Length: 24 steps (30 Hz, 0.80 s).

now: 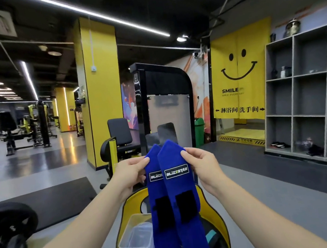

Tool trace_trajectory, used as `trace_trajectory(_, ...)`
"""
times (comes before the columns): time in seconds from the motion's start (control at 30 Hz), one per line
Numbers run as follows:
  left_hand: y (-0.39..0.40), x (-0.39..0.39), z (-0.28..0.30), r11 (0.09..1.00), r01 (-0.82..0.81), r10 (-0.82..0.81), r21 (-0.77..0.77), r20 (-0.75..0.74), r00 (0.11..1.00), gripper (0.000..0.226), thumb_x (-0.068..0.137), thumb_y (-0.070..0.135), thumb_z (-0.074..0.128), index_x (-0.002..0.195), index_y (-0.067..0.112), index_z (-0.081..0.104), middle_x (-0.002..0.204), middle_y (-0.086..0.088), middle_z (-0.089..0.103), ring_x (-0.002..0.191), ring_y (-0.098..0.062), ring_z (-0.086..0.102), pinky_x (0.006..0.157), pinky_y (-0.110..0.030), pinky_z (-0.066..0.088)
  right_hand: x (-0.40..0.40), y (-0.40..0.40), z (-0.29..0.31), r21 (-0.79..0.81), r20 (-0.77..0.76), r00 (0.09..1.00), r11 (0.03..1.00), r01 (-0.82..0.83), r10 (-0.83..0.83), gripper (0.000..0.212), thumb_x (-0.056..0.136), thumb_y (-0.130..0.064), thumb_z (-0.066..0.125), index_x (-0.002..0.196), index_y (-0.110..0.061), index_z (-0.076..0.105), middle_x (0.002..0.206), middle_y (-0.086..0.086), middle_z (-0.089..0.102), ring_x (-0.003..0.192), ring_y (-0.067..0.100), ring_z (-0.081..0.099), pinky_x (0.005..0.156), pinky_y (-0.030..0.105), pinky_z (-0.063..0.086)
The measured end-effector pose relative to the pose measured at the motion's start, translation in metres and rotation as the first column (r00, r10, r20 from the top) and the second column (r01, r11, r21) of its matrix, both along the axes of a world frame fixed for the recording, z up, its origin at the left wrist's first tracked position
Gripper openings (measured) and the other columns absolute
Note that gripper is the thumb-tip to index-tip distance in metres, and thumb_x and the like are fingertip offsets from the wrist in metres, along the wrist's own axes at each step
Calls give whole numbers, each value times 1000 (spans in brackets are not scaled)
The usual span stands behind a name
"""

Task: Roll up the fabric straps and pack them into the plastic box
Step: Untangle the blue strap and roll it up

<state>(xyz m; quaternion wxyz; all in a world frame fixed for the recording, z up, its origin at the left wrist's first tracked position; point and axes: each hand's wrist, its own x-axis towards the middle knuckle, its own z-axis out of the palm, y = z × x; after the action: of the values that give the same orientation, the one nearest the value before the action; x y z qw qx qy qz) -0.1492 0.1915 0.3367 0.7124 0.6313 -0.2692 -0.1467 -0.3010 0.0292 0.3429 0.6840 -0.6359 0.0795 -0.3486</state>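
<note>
Head view, the only one we have — both hands are up at the centre of the frame, each with a blue strap. The left hand [130, 173] has its grip pinching the top edge of the left strap [160, 222], thumb on the front face near the pointed tip. The right hand [201, 166] does the same on the right strap [186, 213], thumb pressed onto the upper right edge. The two straps hang side by side, the right one overlapping the left at the label, and both trail down out of the bottom of the frame, black fastener patches facing us.

Nothing is rolled yet, by the look of it — this reads as the sort-out before the first roll. To do it well I'd part the two straps, drop one, and start the roll from one end with the edges kept square, tight enough that it doesn't spring open. Loose fabric like this will want to telescope sideways.

Lower centre, just left of the hanging straps, sits the clear plastic box [136, 243] on the yellow-rimmed bench [223, 227]. Another clear piece lies in it, perhaps its lid — hard to tell. No straps show in it, though its right side is hidden. A teal object [211, 235] peeks out at the right of the straps; I can't make out what it is.
</note>
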Motion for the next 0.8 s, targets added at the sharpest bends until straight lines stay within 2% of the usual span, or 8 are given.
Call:
trace_trajectory(0.1,-8,-8,8,1000,25,-25,4,75,997,21,99,28,65,117,20,72,100,-3,80,97,-22,70,65,-28,45,11,11,-2,79,20,1000,997,-13,12,15,97,-21,67,112,-17,71,99,3,79,90,15,76,65,28,59)
trace_trajectory(0.17,-11,-12,13,999,41,-40,-8,105,994,21,100,29,63,117,21,73,101,0,79,96,-17,71,66,-27,44,17,13,0,155,64,998,988,-7,-3,15,97,-20,67,112,-18,71,97,3,79,87,14,77,64,29,59)
trace_trajectory(0.3,-19,-11,22,997,65,-58,-47,130,990,24,103,30,57,122,24,71,106,-1,79,107,-23,71,78,-33,49,25,14,10,218,149,988,976,-1,-32,14,97,-19,68,110,-20,73,97,0,80,86,13,77,66,30,61)
trace_trajectory(0.4,-25,-13,23,991,103,-90,-82,150,985,27,103,33,57,124,23,70,108,-5,78,111,-27,70,92,-44,57,30,16,17,235,172,984,972,9,-51,12,96,-20,69,107,-23,73,98,0,79,89,17,77,71,34,61)
trace_trajectory(0.47,-28,-14,24,989,111,-95,-97,154,983,27,103,34,57,124,22,70,108,-5,78,112,-27,70,98,-47,55,31,17,19,223,174,983,974,23,-63,11,96,-22,70,105,-25,74,98,-1,79,92,18,76,74,37,62)
trace_trajectory(0.53,-29,-14,25,986,113,-97,-123,129,987,27,104,32,55,125,21,69,109,-6,78,110,-26,70,93,-44,55,31,16,19,210,184,980,977,33,-73,11,95,-22,70,106,-25,74,99,-1,79,93,19,76,77,40,63)
trace_trajectory(0.67,-29,-16,30,978,130,-123,-166,53,991,28,106,28,51,127,19,67,110,-7,77,102,-19,70,71,-28,49,30,17,17,199,207,972,978,67,-109,11,96,-24,69,104,-29,75,96,-4,79,89,13,76,71,34,62)
trace_trajectory(0.8,-32,-19,30,974,137,-132,-179,39,990,26,108,27,48,123,20,68,109,-8,78,101,-20,69,72,-29,46,32,18,16,204,209,966,973,110,-153,11,95,-28,71,105,-31,74,94,-8,79,85,7,76,64,29,60)
